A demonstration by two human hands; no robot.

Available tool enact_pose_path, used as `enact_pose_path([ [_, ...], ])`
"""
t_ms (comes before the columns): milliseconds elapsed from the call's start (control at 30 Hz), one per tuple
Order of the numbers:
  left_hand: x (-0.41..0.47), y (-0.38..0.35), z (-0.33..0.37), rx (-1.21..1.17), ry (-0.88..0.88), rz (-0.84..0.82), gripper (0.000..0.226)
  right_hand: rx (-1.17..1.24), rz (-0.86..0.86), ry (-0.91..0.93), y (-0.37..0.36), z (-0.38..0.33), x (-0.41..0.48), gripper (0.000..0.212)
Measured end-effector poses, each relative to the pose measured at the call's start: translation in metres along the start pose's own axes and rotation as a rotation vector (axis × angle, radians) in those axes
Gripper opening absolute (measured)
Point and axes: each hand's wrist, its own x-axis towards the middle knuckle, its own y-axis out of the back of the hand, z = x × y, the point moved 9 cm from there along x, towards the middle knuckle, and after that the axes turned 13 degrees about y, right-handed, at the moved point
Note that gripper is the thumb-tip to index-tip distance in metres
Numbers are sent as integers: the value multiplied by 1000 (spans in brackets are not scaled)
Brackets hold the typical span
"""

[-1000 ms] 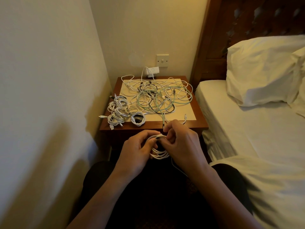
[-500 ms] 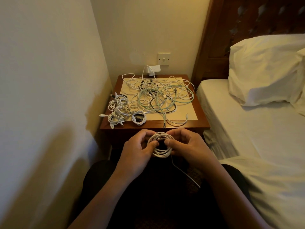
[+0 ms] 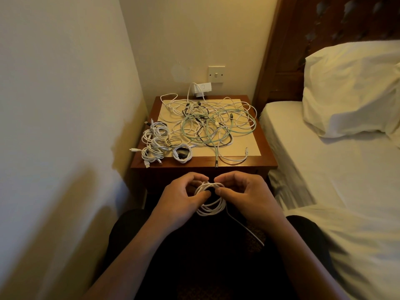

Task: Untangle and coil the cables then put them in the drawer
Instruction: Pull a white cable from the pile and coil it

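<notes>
A small coil of white cable (image 3: pixel 211 206) hangs between my hands, just in front of the wooden bedside table (image 3: pixel 266 163). My left hand (image 3: pixel 180 200) pinches the coil's left side and my right hand (image 3: pixel 243 194) pinches the top right of it. A loose tail of that cable (image 3: pixel 249 231) trails down to the right over my lap. On the table's cream mat lies a big tangle of white, mint-green and black cables (image 3: pixel 214 124). Several coiled white cables (image 3: pixel 157 142) sit at the table's left edge. The drawer front is hidden behind my hands.
A wall runs close along the left. The bed (image 3: pixel 335 169) with a white pillow (image 3: pixel 350 87) stands right against the table. A white charger (image 3: pixel 202 88) is plugged in below a wall switch (image 3: pixel 216 74) at the back.
The coil has been turned and now hangs lower between my fingers. My right hand has shifted from above the coil to its right side. The loose tail now trails to the lower right.
</notes>
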Motion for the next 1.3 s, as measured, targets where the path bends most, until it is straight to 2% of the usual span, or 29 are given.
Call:
enact_pose_path([
  [100, 3, 3, 1, 31, -45, 38, 35, 21, -14, 7, -1, 2, 2, 21],
  [267, 6, -8, -1, -42, 0, -114, 19, 59, 6, 16, 0, 11, 6, 24],
  [433, 9, -9, -6, -206, 40, -104, 10, 140, -146, -98, -20, 30, 6, 18],
  [533, 15, -8, -14, -251, 81, -92, 9, 239, -112, -165, -21, 40, 6, 14],
  [633, 20, -7, -23, -310, 130, -111, 13, 185, -41, -175, -12, 46, 11, 12],
  [800, 35, 5, -27, -163, 95, -30, 22, 43, -36, -160, -9, 52, 23, 14],
  [933, 47, 18, -23, -127, 58, 71, 23, 74, -31, -135, -11, 52, 38, 25],
  [1067, 65, 39, -8, -107, 23, 183, 19, 86, -30, -85, -14, 48, 61, 26],
  [1300, 81, 40, 8, -246, 33, 129, 24, 65, 31, -28, -12, 33, 100, 20],
])
